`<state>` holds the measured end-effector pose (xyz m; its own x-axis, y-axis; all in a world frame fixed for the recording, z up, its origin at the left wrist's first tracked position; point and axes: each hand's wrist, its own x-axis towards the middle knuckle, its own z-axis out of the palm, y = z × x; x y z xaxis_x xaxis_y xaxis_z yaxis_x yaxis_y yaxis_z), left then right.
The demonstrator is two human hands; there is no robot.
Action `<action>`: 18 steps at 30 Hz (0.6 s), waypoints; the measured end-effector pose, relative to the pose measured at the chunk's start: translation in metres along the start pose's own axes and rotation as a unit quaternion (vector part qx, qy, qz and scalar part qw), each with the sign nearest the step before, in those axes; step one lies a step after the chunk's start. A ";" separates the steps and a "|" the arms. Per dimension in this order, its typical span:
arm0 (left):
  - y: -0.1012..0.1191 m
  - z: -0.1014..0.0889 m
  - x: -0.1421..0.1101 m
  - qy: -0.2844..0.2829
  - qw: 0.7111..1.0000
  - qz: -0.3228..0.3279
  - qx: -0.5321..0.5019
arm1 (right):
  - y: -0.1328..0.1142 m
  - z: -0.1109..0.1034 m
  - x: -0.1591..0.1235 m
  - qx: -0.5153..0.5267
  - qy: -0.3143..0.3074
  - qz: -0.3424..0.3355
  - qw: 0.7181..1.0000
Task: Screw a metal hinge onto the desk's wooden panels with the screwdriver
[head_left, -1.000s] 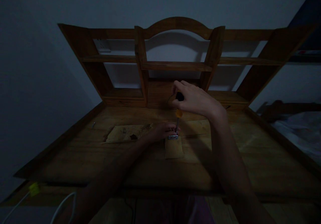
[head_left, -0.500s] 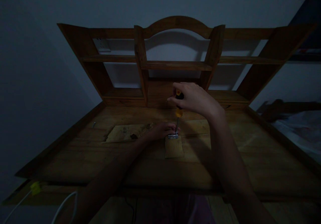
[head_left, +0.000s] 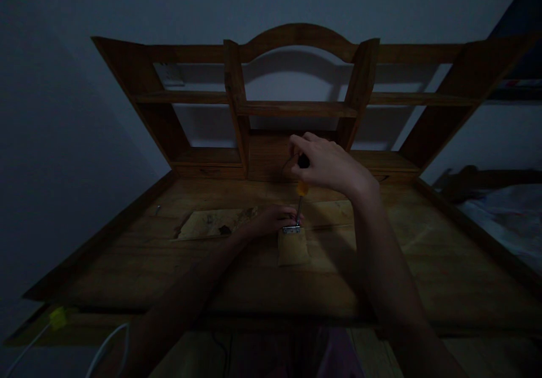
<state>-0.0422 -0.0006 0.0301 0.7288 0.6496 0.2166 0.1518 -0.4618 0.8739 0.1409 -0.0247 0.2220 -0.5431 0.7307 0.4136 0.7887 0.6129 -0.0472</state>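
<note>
My right hand (head_left: 328,163) is closed round the black-and-yellow handle of a screwdriver (head_left: 301,189) held upright. Its tip rests on a small metal hinge (head_left: 292,230) at the far edge of a small pale wooden block (head_left: 293,248). My left hand (head_left: 273,220) lies just left of the hinge, fingers curled against it and the screwdriver shaft. Both sit on a wooden desk (head_left: 237,270) in dim light.
A flat pale board (head_left: 214,224) lies left of my left hand. A wooden hutch with shelves (head_left: 296,109) stands at the desk's back. A small screw (head_left: 158,210) lies far left. White cable (head_left: 105,344) and a yellow tag (head_left: 57,318) hang at the lower left. A bed (head_left: 503,220) is at right.
My right hand has shifted its grip round the screwdriver handle, turning slightly; the yellow part shows lower below the fingers. My left hand and the block have stayed put.
</note>
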 end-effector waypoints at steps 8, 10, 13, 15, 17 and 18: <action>-0.002 -0.001 0.001 -0.011 1.000 0.004 -0.006 | 0.001 0.003 0.000 0.008 0.006 0.002 1.000; -0.002 -0.001 0.000 -0.010 1.000 0.000 -0.003 | 0.001 0.003 0.000 0.005 0.000 0.000 1.000; -0.002 -0.001 0.000 -0.005 1.000 -0.004 0.005 | 0.001 0.002 -0.001 0.024 -0.009 0.000 1.000; -0.003 -0.001 0.000 -0.002 1.000 -0.003 0.004 | 0.001 0.002 0.000 0.031 -0.002 0.003 1.000; -0.003 0.000 0.000 -0.001 1.000 0.003 0.004 | 0.002 0.002 0.001 0.027 0.001 0.002 1.000; -0.003 0.000 0.000 -0.001 1.000 0.006 0.005 | 0.002 0.002 0.001 0.023 0.001 0.000 1.000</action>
<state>-0.0430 0.0011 0.0274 0.7316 0.6434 0.2255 0.1504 -0.4749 0.8671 0.1415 -0.0222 0.2205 -0.5431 0.7300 0.4148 0.7741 0.6267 -0.0894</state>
